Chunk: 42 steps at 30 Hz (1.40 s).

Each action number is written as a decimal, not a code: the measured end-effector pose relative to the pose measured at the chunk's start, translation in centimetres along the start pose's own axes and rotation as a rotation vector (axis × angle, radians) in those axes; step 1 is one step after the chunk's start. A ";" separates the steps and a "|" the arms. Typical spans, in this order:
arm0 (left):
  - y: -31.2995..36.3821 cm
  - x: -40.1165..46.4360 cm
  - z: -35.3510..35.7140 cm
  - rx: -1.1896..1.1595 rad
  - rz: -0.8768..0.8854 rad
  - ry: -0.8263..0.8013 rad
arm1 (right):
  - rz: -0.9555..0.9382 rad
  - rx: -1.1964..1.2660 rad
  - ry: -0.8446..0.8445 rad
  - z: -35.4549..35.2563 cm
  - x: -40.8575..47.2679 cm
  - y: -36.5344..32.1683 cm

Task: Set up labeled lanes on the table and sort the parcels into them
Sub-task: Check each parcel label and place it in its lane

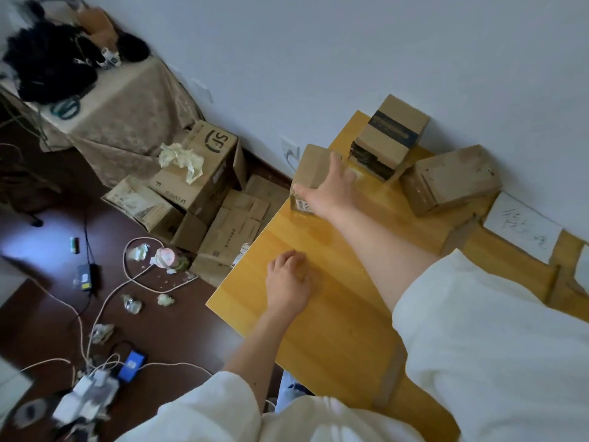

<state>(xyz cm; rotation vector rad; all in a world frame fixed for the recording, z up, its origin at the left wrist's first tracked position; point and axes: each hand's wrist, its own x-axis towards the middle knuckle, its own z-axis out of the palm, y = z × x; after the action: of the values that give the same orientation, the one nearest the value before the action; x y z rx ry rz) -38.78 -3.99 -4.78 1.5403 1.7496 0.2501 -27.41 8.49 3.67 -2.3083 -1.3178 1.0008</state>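
On the yellow wooden table (pixel 318 314) my right hand (pixel 331 186) grips a small brown parcel (pixel 310 169) near the far left corner, thumb on its near face, fingers over its top. My left hand (pixel 288 280) rests on the tabletop with its fingers curled, holding nothing. Behind the gripped parcel stands a stack of boxes with dark tape (pixel 390 135) against the wall. A worn brown box (pixel 449 180) lies to its right. A white paper label with handwriting (pixel 522 231) lies on the table at the right, between strips of brown tape (pixel 460 239).
Cardboard boxes (pixel 204 173) are piled on the dark floor left of the table. Cables, chargers and crumpled paper (pixel 105 301) litter the floor. A cloth-covered stand (pixel 127 116) with dark items stands at the far left. The white wall borders the table's far edge.
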 end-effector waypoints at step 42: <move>3.8 -1.5 0.8 -0.153 -0.125 -0.225 | 0.257 0.592 0.032 -7.9 -11.9 14.7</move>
<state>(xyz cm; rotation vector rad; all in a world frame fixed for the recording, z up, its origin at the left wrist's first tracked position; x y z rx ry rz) -35.41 -4.67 -2.35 1.2917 1.6037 0.1389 -16.60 -8.78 6.13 -2.0349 -0.5984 1.2239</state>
